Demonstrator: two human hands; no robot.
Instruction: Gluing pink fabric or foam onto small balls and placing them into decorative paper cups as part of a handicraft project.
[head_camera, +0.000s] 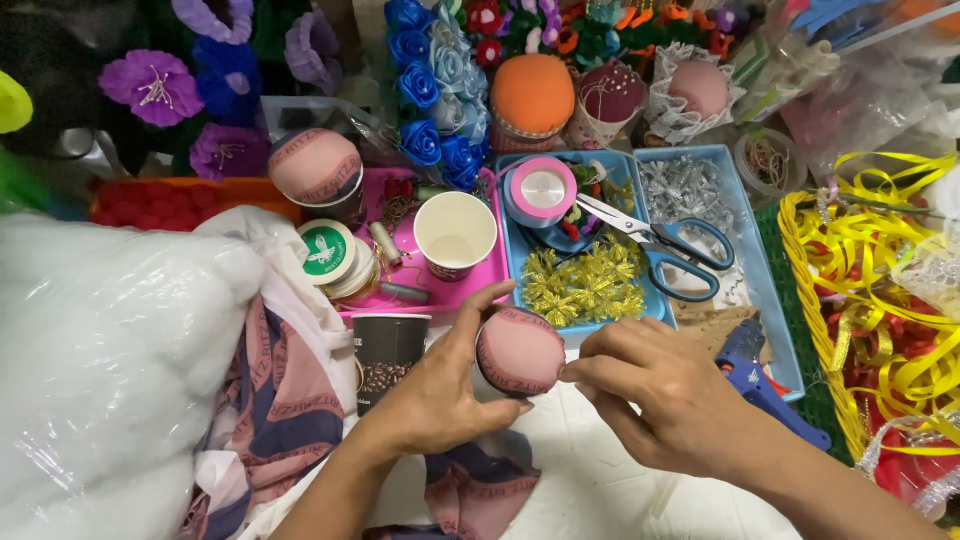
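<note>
Pink padded cup (518, 351) gripped by left hand (440, 395); right hand (665, 395) fingertips pinching rim.

Cluttered white worktop (590, 480) under bright even light, walls and floor hidden.

We see left hand (435, 395) gripping pink fabric-covered cup (518, 351), thumb over its rim; right hand (665, 385) pinching cup's edge with fingertips. Dark paper cup (388, 352) just left of covered cup. White paper cup (455, 233) behind it on pink tray (480, 283). Scissors (668, 245) behind-right, in blue tray (765, 300). Blue glue gun (762, 385) right of it.
</note>
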